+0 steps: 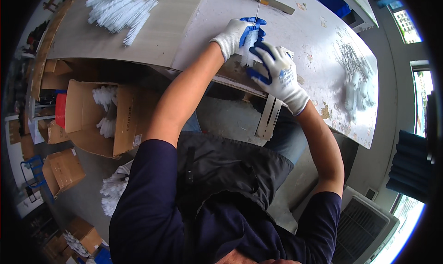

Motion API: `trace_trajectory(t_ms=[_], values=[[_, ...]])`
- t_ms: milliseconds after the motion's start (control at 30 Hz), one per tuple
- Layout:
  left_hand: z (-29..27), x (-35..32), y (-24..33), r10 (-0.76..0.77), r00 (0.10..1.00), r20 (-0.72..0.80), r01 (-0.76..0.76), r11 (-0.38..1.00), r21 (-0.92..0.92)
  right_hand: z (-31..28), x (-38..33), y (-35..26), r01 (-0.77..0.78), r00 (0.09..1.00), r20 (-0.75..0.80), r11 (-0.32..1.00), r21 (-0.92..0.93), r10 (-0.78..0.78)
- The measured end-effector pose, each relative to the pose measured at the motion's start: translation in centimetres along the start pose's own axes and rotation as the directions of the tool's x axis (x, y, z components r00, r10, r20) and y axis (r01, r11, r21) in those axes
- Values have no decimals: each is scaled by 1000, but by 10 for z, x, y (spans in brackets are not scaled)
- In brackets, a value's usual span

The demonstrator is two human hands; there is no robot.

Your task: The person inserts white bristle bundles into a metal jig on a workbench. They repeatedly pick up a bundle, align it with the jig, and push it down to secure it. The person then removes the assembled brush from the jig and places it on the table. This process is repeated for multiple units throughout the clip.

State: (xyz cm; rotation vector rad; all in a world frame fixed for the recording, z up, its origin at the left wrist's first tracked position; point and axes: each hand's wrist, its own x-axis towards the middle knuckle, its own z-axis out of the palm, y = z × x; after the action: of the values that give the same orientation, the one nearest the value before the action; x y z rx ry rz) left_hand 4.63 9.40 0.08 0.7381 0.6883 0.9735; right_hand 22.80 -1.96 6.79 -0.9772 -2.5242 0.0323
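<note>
My left hand [235, 36], in a white glove with blue-coated fingers, is closed round a tube brush [250, 43]. The brush has white bristles, and its thin wire stem points away from me. My right hand [280, 73], gloved the same way, is beside the near end of the bristles. Its thumb and fingers are apart, and I see nothing held between them. Both hands are over the front edge of the pale worktable [212, 14]. Part of the brush is hidden behind the left fingers.
A pile of white brushes [122, 10] lies at the far left of the table. More wire-stemmed brushes [355, 79] lie on the right. A metal bar [267, 1] sits at the back. Below on the left, an open cardboard box [124, 121] holds brushes, with other boxes [64, 169] beyond.
</note>
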Motion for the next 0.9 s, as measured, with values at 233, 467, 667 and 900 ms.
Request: trace_trajectory(t_ms=[233,467,667,900], values=[[13,-5,8,-74,995,-70,75,997,11,14,20,24,345,926,213,928,-142,-311],[54,13,2,-121,992,-33,123,883,454,20,22,20,380,895,320,908,-176,-312],[72,-17,10,207,948,-243,-95,910,404,0,24,-24,213,891,451,925,-315,-51],[26,-162,-90,618,615,-489,-289,754,590,-15,23,-58,-218,793,486,916,-336,367]])
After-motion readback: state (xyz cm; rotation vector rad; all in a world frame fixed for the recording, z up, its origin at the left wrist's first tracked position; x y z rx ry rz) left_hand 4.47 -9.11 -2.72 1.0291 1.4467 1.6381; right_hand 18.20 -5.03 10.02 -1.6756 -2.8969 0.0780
